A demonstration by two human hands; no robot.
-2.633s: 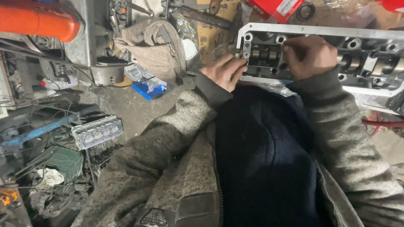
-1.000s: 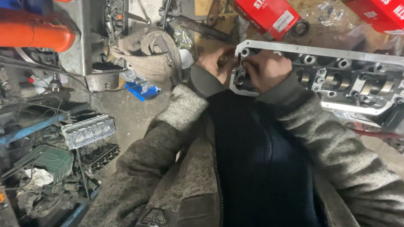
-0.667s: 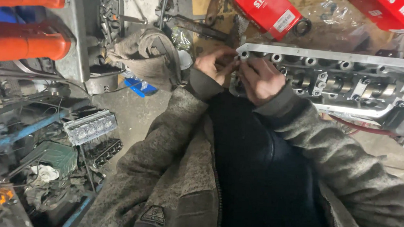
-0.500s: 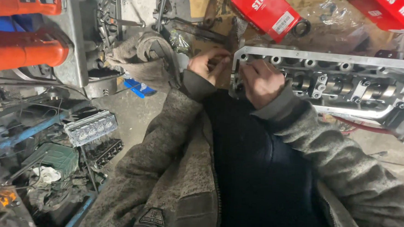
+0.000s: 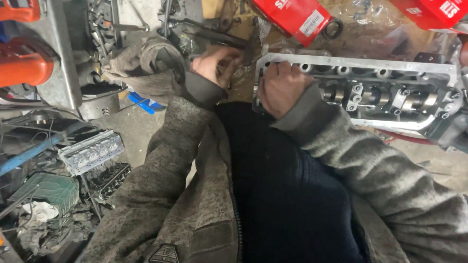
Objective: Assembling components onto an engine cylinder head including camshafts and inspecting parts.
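While the person is leaning over the bench, the right hand (image 5: 281,88) is closing over the left end of the aluminium cylinder head (image 5: 397,68), fingers curled onto its end face and rim; whether they are pinching a small part there cannot be told. Just left of the cylinder head, the left hand (image 5: 216,64) is hovering with fingers loosely bent, apparently grasping nothing, near a grey rag (image 5: 146,68). Beyond the head, a red carton (image 5: 291,12) is lying on the bench. Judged from this, work on the head's end fitting is under way; the next move is calling for the left hand to steady the casting.
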